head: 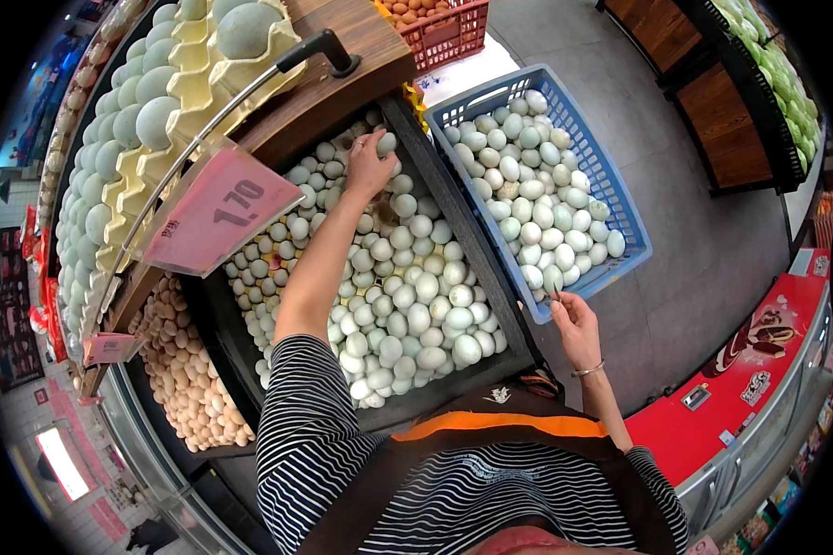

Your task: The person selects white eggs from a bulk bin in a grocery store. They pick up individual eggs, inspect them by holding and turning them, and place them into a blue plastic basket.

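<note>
At the far end of a black display bin [451, 201], my left hand [369, 166] grips a pale blue-green egg [386, 143] between thumb and fingers. Many similar eggs [418, 316] fill the bin below my forearm, and bits of yellow egg tray show between them. To the right stands a blue plastic crate [600, 173] holding more pale eggs [531, 189]. By its near corner, my right hand [576, 329] pinches a small thin dark object [555, 295], too small to identify. A bangle circles that wrist.
Stacked pale egg trays [180, 90] rise at the left behind a metal rail and a pink price sign [222, 208]. Brown eggs [187, 381] lie at lower left. A red crate [451, 35] stands beyond the bin. A red-topped freezer [722, 374] is at right, grey floor [701, 257] between.
</note>
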`<state>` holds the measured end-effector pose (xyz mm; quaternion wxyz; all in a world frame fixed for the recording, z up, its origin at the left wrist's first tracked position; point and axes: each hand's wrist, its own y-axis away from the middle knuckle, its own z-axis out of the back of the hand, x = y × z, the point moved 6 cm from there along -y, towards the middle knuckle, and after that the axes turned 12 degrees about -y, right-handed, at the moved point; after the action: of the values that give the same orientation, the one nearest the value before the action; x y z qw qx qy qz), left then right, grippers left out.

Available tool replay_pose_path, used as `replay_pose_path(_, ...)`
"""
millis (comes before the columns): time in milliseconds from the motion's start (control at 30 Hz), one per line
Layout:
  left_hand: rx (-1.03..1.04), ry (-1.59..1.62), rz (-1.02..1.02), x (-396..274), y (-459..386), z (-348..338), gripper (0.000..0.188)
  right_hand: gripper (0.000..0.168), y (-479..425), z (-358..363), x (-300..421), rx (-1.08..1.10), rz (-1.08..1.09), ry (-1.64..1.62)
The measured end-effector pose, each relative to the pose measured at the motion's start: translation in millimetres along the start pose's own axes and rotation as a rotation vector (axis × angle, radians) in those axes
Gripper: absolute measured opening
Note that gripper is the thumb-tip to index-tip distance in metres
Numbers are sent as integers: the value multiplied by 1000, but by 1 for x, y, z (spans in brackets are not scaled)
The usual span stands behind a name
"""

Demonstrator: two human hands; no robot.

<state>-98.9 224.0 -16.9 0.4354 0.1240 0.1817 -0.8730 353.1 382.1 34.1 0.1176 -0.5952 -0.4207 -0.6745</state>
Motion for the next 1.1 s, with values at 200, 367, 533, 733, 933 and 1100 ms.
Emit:
replay_pose_path(200,69,-222,143,-16,-5,9,52,23,0,0,-2,9,6,-18)
replay_pose_path(367,1,-114,233,-2,-4,4,45,24,2,-2,-3,26,-5,-26)
replay_pose_path(533,-100,169,349,-12,18,1,41,25,4,-2,-2,15,-3,-45)
replay_pose_path(733,-147,266,369,-5,27,-23,55,25,3,-3,-1,33,0,-34)
replay_pose_path(933,-96,223,387,-9,32,-25,70,24,4,0,-4,16,2,-77)
replay_pose_path(1100,-471,207,179,-19,33,13,55,26,-1,9,-5,-38,-146,-102)
